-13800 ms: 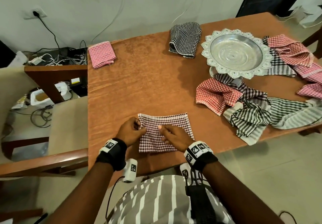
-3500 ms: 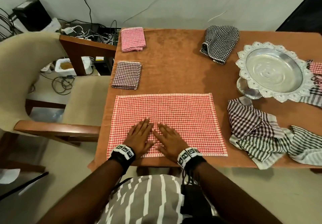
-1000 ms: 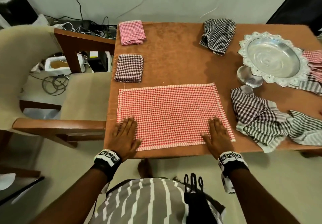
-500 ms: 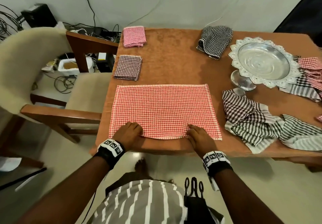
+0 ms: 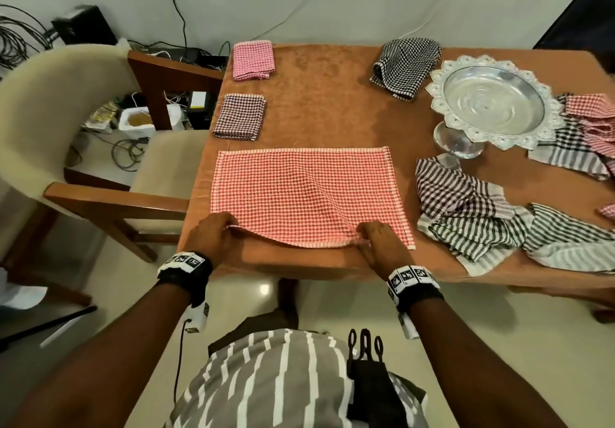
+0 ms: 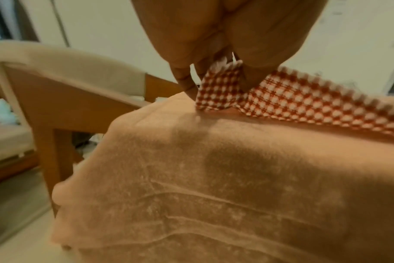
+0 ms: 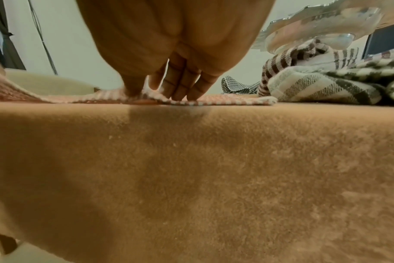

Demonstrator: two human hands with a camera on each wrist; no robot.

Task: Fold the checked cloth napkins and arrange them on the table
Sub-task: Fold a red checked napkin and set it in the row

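No readable text anywhere; wristbands (image 5: 411, 277) carry only black-white coded marker squares, no letters or numbers.

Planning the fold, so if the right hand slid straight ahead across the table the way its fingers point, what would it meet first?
Only the red checked napkin itself; beyond that, probably the black checked napkin, though the line is uncertain.

one spread red-checked napkin (image 5: 303, 194), two folded napkins (image 5: 253, 60), one loosely bundled black-checked napkin (image 5: 404, 63), one silver pedestal dish (image 5: 492, 105), one chair (image 5: 66, 121); the crumpled cloths cannot be counted.
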